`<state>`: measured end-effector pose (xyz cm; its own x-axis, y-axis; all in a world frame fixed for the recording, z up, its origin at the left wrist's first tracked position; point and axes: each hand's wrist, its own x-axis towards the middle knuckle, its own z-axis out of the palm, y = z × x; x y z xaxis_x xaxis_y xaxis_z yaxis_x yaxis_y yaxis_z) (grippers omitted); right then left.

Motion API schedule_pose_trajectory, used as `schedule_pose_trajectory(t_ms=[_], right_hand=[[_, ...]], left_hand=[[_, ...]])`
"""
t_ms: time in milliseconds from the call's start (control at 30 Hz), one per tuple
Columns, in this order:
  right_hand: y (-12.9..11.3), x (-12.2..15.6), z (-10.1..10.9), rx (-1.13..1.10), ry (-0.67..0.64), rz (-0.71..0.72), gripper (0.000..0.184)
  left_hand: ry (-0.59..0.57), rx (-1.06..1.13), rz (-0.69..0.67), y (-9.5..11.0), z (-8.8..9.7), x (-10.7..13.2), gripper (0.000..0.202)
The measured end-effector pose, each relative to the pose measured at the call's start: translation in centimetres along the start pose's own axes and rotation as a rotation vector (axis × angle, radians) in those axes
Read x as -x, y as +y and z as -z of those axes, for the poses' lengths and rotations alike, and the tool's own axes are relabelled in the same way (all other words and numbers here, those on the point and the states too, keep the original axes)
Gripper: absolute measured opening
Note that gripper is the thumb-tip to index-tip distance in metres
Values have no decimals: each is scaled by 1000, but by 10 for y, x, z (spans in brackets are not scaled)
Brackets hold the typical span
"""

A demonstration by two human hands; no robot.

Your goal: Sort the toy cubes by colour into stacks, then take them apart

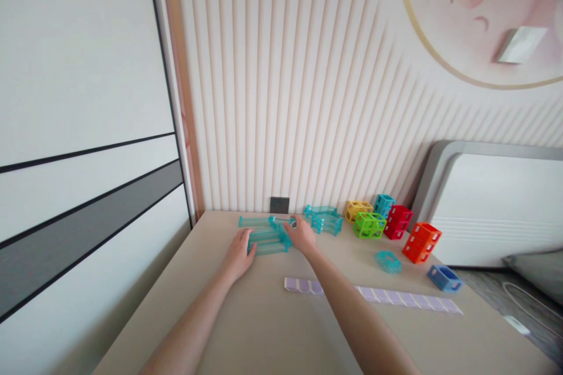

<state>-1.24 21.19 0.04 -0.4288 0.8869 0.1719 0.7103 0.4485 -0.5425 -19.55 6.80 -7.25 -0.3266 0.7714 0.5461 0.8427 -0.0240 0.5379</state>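
Both my arms reach forward over a beige table (246, 328). My left hand (240, 252) rests at the left end of a small stack of clear teal track pieces (269, 240), fingers curled against them. At the stack's right end is my right hand (301, 233), its fingers closed round something small and grey-white (292, 222) near the top track. Another long teal track (255, 221) lies just behind the stack.
Curved teal tracks (326, 220) lie to the right. Yellow (357, 210), green (369, 225), teal (384, 204), red (398, 221) and orange (421, 242) cube frames stand at the back right. A teal disc (387, 261), a blue frame (444, 278) and a lilac strip (396, 296) lie nearer. A bed (497, 211) adjoins.
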Motion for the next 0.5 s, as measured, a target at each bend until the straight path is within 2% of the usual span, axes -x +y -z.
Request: schedule_pose_trajectory(t_ms=[133, 267, 367, 500], right_hand=[[-11, 0, -10, -8, -46, 136, 52], [-6, 4, 0, 26, 9, 215, 50], [15, 0, 24, 96, 116, 175, 44], [64, -11, 62, 197, 216, 53, 47]], left_hand=[[-1, -4, -4, 1, 1, -1, 37], [-3, -5, -14, 1, 2, -1, 36], [-1, -4, -20, 0, 1, -1, 36], [6, -10, -20, -1, 0, -1, 34]])
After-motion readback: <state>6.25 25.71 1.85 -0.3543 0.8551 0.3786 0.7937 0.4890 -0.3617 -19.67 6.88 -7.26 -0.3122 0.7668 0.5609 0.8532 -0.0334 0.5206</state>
